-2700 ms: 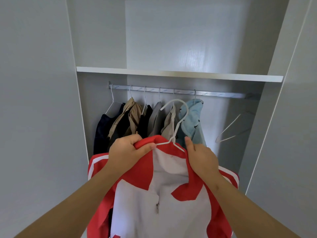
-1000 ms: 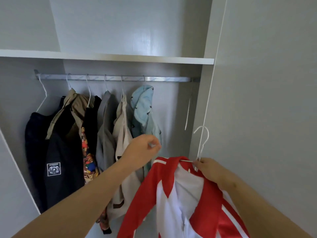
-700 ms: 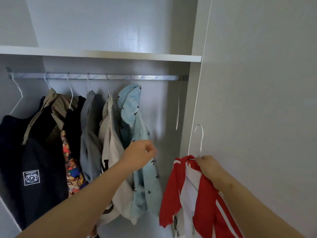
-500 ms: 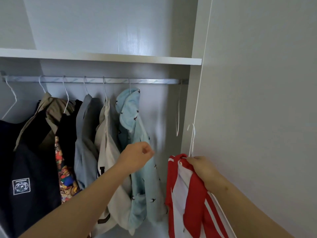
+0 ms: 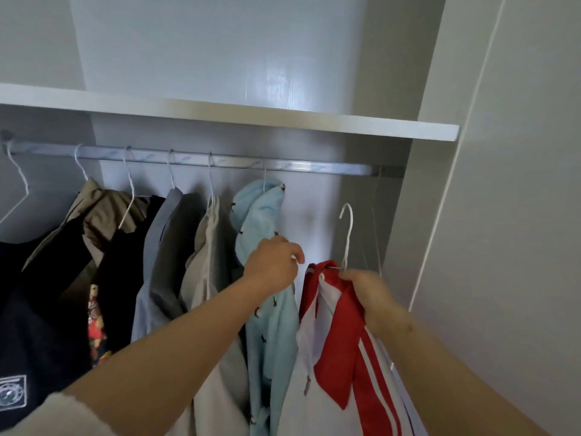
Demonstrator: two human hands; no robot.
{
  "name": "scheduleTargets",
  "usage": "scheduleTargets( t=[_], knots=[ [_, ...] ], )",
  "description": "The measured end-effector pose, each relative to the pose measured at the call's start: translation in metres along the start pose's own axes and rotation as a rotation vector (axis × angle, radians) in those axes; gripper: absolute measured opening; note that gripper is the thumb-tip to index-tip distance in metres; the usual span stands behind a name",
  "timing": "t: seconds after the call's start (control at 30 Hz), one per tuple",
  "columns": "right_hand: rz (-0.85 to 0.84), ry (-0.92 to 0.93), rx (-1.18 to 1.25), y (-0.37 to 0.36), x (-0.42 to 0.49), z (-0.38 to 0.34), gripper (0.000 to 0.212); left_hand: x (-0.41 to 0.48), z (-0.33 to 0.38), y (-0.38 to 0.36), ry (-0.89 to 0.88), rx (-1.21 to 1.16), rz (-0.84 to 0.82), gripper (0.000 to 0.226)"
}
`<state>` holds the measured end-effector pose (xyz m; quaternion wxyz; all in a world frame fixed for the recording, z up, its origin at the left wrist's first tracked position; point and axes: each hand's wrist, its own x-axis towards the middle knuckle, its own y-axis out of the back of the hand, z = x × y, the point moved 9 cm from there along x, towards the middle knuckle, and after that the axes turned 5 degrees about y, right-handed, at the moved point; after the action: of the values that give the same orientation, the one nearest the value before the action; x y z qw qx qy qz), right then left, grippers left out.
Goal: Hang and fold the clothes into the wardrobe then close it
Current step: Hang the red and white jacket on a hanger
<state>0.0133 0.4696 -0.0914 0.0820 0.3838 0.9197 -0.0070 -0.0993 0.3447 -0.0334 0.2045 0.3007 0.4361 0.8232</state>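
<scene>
Fingers of the right hand (image 5: 367,291) curl round the collar of a red and white jacket (image 5: 336,357) and the neck of its white wire hanger (image 5: 348,234). The hook stands upright below the rail (image 5: 314,167), near its right end, not touching it. The left hand (image 5: 273,265) is curled against a light blue garment (image 5: 270,335) hanging just beside; whether it pinches cloth cannot be told. Other clothes (image 5: 163,247) hang toward the rail's left end, under a white shelf (image 5: 283,116).

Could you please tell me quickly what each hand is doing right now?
Left hand: curled against the blue shirt; grip cannot be told.
Right hand: holding the red jacket by its hanger.
</scene>
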Motion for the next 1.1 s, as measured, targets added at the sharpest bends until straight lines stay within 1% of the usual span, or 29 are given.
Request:
scheduleTargets(
  t=[0.1, 0.17, 0.27, 0.37, 0.5, 0.57, 0.67, 0.77, 0.83, 0.9, 0.93, 1.0, 1.07, 1.1],
  knots=[
    [0.014, 0.031, 0.086, -0.023, 0.039, -0.029, 0.016, 0.047, -0.007, -0.007, -0.059, 0.175, 0.001, 0.025],
    [0.026, 0.058, 0.097, -0.036, 0.063, -0.051, 0.012, 0.076, -0.021, -0.015, -0.053, 0.251, -0.055, 0.026],
    [0.062, 0.092, 0.061, -0.051, 0.09, -0.076, 0.015, 0.106, -0.051, -0.024, -0.025, 0.317, -0.153, 0.033],
    [0.094, 0.141, 0.035, -0.062, 0.11, -0.094, 0.02, 0.119, -0.067, -0.025, -0.081, 0.311, -0.154, 0.028],
    [0.113, 0.242, -0.02, -0.072, 0.127, -0.117, 0.023, 0.119, -0.084, -0.021, -0.17, 0.186, -0.137, 0.018],
    [0.113, 0.283, -0.084, -0.077, 0.134, -0.123, 0.024, 0.119, -0.096, -0.016, -0.171, 0.043, -0.181, 0.022],
    [0.097, 0.29, -0.158, -0.088, 0.145, -0.119, 0.022, 0.118, -0.103, -0.009, -0.185, -0.11, -0.213, 0.029],
    [0.035, 0.259, -0.183, -0.103, 0.154, -0.11, 0.016, 0.115, -0.096, -0.008, -0.202, -0.254, -0.252, 0.029],
    [-0.052, 0.248, -0.24, -0.115, 0.159, -0.104, 0.019, 0.115, -0.094, -0.009, -0.189, -0.305, -0.26, 0.031],
    [-0.12, 0.254, -0.355, -0.126, 0.163, -0.097, 0.015, 0.114, -0.097, -0.008, -0.172, -0.365, -0.237, 0.029],
    [-0.118, 0.285, -0.406, -0.129, 0.165, -0.096, 0.018, 0.113, -0.099, -0.008, -0.164, -0.404, -0.218, 0.028],
    [-0.084, 0.353, -0.444, -0.131, 0.167, -0.095, 0.033, 0.108, -0.106, -0.01, -0.137, -0.484, -0.144, 0.028],
    [-0.06, 0.386, -0.448, -0.128, 0.165, -0.09, 0.051, 0.102, -0.114, -0.011, -0.095, -0.505, -0.018, 0.033],
    [-0.063, 0.389, -0.436, -0.127, 0.163, -0.085, 0.056, 0.099, -0.118, -0.013, -0.056, -0.512, 0.025, 0.039]
  ],
)
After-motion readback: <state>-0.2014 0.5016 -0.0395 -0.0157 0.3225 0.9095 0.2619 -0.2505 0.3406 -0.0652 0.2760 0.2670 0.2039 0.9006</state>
